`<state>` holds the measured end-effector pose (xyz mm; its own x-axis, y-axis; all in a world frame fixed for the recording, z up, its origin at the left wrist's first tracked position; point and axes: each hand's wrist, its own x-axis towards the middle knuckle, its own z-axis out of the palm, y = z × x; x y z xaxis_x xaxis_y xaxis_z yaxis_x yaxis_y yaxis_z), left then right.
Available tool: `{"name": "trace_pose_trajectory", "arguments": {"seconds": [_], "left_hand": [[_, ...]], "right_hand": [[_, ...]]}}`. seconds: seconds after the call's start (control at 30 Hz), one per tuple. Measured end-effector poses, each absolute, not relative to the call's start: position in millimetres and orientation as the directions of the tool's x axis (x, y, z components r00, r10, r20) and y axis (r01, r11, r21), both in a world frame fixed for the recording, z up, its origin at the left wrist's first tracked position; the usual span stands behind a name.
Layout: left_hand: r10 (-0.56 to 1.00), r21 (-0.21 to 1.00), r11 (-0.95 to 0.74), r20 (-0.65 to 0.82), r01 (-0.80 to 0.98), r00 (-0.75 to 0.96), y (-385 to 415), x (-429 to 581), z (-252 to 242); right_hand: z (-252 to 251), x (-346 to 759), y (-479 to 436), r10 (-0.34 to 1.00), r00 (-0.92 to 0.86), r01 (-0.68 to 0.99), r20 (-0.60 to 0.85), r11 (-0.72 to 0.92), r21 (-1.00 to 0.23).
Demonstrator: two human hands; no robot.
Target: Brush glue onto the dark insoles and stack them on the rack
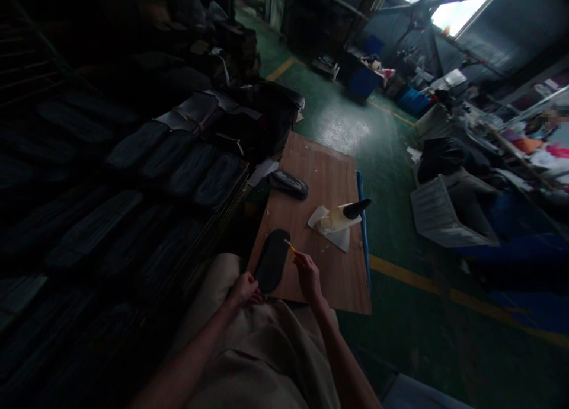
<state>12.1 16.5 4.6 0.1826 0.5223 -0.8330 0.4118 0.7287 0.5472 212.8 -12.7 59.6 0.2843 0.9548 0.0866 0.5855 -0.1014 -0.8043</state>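
Note:
A dark, flat, sole-shaped pad (272,261) lies on the near left part of a wooden board (317,172) over my lap. My left hand (246,288) is at the pad's near end, its curled fingers gripping the edge. In my right hand (307,272) is a thin brush (290,247) with a yellow-orange handle, pinched between the fingers. Its tip points at the right edge of the pad, near the far end; whether it touches is too small to tell. To the right, a pale bottle (340,218) with a black pointed end lies on white paper (341,239).
Another dark sole-shaped piece (288,184) rests farther up the board. Racks at left hold several rows of dark sole-shaped pieces (171,154). A light crate (438,213) and heaped materials stand on the right. Green floor (400,278) with yellow lines surrounds the board.

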Motion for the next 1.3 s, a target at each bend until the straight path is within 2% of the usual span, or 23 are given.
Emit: {"name": "trace_pose_trajectory", "arguments": {"seconds": [0.23, 0.37, 0.47, 0.67, 0.73, 0.8, 0.9, 1.0, 1.1, 1.2, 1.3], "left_hand": [[0.515, 0.537, 0.744, -0.840, 0.396, 0.172, 17.3, 12.3, 5.0], [0.539, 0.541, 0.704, -0.829, 0.461, 0.149, 16.7, 13.2, 5.1], [0.579, 0.571, 0.655, -0.800, 0.494, 0.158, 16.7, 14.4, 3.0], [0.631, 0.666, 0.603, -0.735, 0.440, 0.248, 16.9, 12.1, -3.1], [0.730, 0.756, 0.465, -0.622, 0.462, 0.283, 16.4, 11.5, 3.4], [0.831, 0.830, 0.249, -0.448, 0.500, 0.330, 15.0, 13.4, 17.8], [0.890, 0.823, -0.082, -0.194, 0.562, 0.413, 7.2, 22.4, 50.7], [0.847, 0.691, -0.408, 0.043, 0.596, 0.529, -10.8, 36.4, 82.6], [0.710, 0.510, -0.670, 0.228, 0.539, 0.667, -34.6, 50.0, 100.2], [0.579, 0.363, -0.807, 0.326, 0.466, 0.747, -53.5, 60.3, 105.5], [0.495, 0.289, -0.865, 0.367, 0.409, 0.787, -63.6, 66.5, 108.9]], "right_hand": [[63.3, 210.2, -18.8, 0.942, 0.326, 0.511, 0.081, -0.104, -0.853], [62.2, 208.9, -24.8, 0.931, 0.358, 0.467, 0.070, -0.114, -0.877], [63.1, 208.7, -32.6, 0.905, 0.420, 0.429, 0.072, -0.128, -0.894], [62.0, 203.4, -56.2, 0.856, 0.517, 0.292, 0.029, -0.144, -0.946], [59.8, 198.7, -63.6, 0.834, 0.551, 0.219, 0.006, -0.138, -0.966], [57.5, 193.3, -69.5, 0.809, 0.587, 0.154, -0.035, -0.154, -0.976], [57.1, 185.1, -75.5, 0.786, 0.609, 0.106, -0.107, -0.214, -0.971], [65.1, 178.8, -79.9, 0.785, 0.600, 0.073, -0.152, -0.243, -0.967], [80.1, 177.1, -85.6, 0.767, 0.623, 0.063, -0.155, -0.246, -0.967], [94.2, 180.2, -94.7, 0.723, 0.686, 0.142, -0.080, -0.241, -0.960], [101.8, 184.4, -106.0, 0.683, 0.727, 0.136, -0.064, -0.236, -0.962]]}}
